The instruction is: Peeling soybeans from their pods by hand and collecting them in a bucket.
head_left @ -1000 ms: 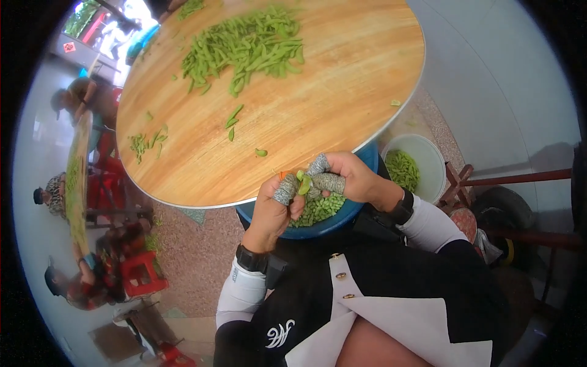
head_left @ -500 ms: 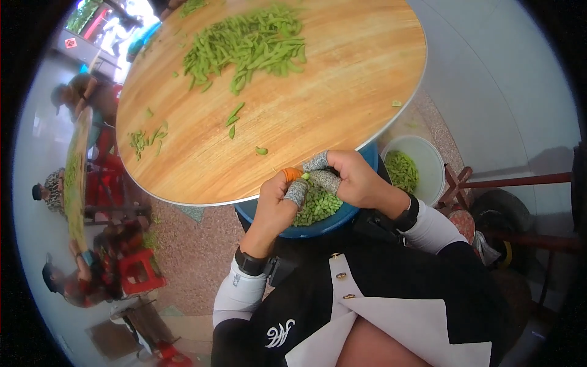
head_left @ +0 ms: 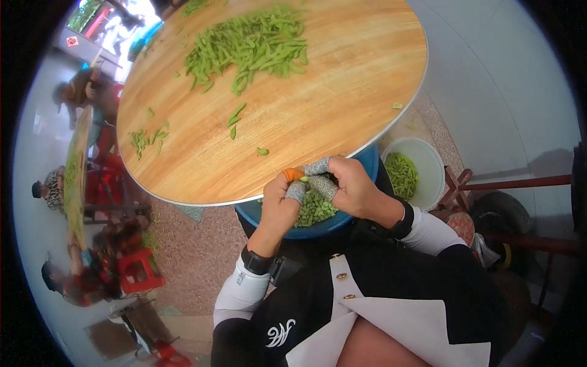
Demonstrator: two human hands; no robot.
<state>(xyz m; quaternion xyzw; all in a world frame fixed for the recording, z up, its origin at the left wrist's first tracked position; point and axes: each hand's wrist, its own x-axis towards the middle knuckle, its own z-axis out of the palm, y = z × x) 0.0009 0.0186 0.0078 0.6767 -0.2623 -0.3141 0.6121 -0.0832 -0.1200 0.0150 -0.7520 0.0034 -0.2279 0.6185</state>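
Both hands meet over a blue basin [head_left: 247, 211] that holds shelled green beans [head_left: 315, 211]. My left hand [head_left: 281, 205] has an orange cover on one finger and a grey one on the thumb. My right hand [head_left: 354, 186] wears grey knitted covers on its thumb and a finger. A small green bean pod [head_left: 304, 178] shows between the fingertips, pinched from both sides; most of it is hidden by the fingers. The round wooden table [head_left: 342, 110] overhangs the far part of the basin. On its top lie a heap of green pods [head_left: 247, 49] and a few loose ones.
A white bucket [head_left: 433, 177] with green pods or hulls stands on the floor to the right, beside a reddish metal frame [head_left: 513, 181]. Other people [head_left: 76, 281] sit along a second table [head_left: 76, 177] at far left, near red stools [head_left: 140, 271].
Both hands have shifted slightly, the right one a little lower, and stay together over the basin. The pod remains between the fingertips. At far left, the seated people's arms have moved.
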